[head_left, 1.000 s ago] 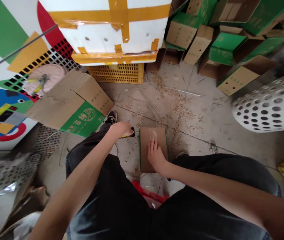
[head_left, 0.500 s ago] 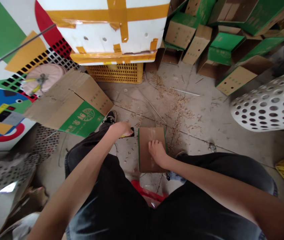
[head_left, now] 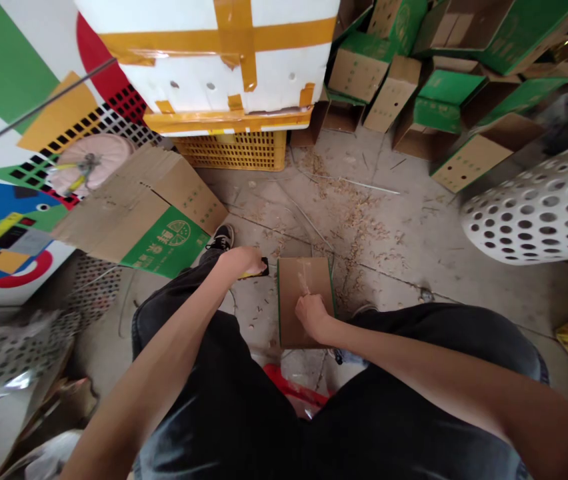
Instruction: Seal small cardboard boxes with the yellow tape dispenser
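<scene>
A small brown cardboard box (head_left: 288,313) with green edges stands on the floor between my feet. A strip of clear tape (head_left: 305,270) runs along the middle of its top. My right hand (head_left: 313,315) rests on the box, its fingers curled closed at the near end of the tape, which looks wrinkled there. The fingertips are partly hidden. Left of the box, apart from it, my left hand (head_left: 244,262) is wrapped round a small black-and-yellow tool (head_left: 263,267); most of the tool is hidden, and its kind cannot be made out.
A large carton (head_left: 139,213) lies by my left foot. Ahead, a taped white foam box (head_left: 264,73) sits on a yellow crate (head_left: 244,151). Several green-and-brown cartons (head_left: 479,157) are piled at the upper right, near a white perforated basket (head_left: 539,207). Scraps litter the floor (head_left: 359,207).
The fingers of my right hand have gone from lying spread on the box top to curled closed at the tape. My left hand stays about where it was with the tool.
</scene>
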Demonstrator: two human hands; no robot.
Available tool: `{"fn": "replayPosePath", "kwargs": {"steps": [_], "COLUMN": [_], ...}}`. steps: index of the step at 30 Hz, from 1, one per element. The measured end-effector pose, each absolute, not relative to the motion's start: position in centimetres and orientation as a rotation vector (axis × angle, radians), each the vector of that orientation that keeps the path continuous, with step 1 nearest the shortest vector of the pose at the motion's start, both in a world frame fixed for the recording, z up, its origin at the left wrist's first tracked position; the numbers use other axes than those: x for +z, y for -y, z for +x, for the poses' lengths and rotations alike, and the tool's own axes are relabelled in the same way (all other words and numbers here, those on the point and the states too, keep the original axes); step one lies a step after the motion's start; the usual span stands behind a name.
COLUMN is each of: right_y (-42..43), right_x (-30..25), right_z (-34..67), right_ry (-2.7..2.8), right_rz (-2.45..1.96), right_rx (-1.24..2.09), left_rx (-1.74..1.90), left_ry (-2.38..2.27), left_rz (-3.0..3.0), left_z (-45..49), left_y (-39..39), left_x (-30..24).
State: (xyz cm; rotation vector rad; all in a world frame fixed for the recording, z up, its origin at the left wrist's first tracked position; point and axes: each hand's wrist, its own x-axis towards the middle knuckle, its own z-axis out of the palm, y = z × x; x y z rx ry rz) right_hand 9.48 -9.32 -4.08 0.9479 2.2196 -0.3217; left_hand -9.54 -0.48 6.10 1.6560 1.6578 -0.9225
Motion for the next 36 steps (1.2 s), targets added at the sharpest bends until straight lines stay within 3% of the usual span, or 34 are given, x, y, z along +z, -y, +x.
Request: {"fn": "replayPosePath", "kwargs": {"steps": [10, 18, 24, 30, 36], "right_y": [12.0, 14.3, 14.2, 10.0, 5.9], "right_x": [-2.9, -4.8, -4.9, -1.1, 2.2], "right_z": [10.3, 12.0, 11.6, 10.2, 10.6], "right_ry": [-2.229, -2.354, -2.360, -2.285, -2.374], "right_rz": [0.695, 0.826, 0.963, 1.146, 1.016], "right_rx": [-0.414, 0.031, 0.160, -0.037, -0.112], "left_rx": [-0.887, -0.922, -0.925, -0.932, -0.920], "left_ry": [-1.665, -1.661, -1.650, -1.658, -1.647], "left_rz": [1.619, 1.627, 1.641, 1.653, 1.666], "left_z": [-9.3, -9.2, -9.3, -9.6, -9.6], "left_y": [0.5, 0.5, 0.5, 0.2, 0.1], "left_x": [6.8, 7.0, 6.5, 5.6, 5.2]}}
